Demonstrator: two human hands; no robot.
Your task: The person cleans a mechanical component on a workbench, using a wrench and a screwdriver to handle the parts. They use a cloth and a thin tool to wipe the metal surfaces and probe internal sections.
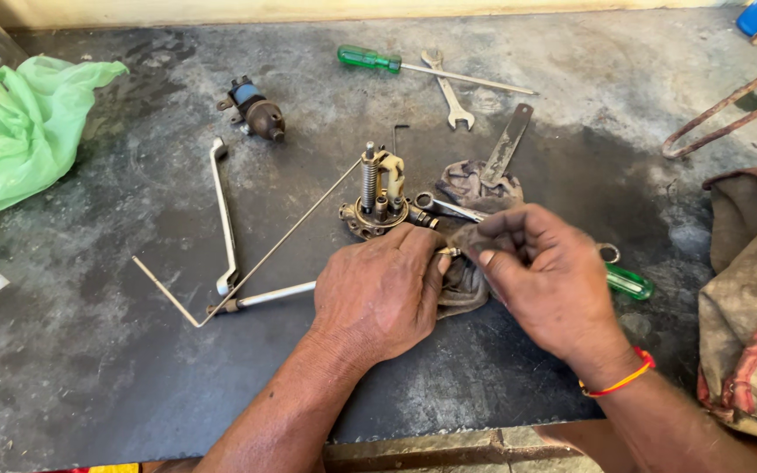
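While your left hand (pixel 378 293) is curled down over a small metal part, its bright tip (pixel 449 251) just showing past your knuckles, your right hand (pixel 547 278) pinches a fold of the dirty grey rag (pixel 468 236) against that tip with thumb and forefinger. Keep that pinch tight and close to the tip, so the cloth rubs the metal rather than sliding over it, and keep the left hand braced on the dark bench (pixel 133 368) so the part cannot twist. How firmly the left fingers clamp the part I cannot tell, since they are hidden underneath. Mind the spring-topped mechanism (pixel 380 197) standing just beyond your knuckles, with its long thin wire rod (pixel 291 235) running out toward the left; a careless elbow would drag it. A ring spanner (pixel 449 208) lies on the rag beside it, and a green-handled screwdriver (pixel 628 281) rests close behind your right hand, so work in short strokes.
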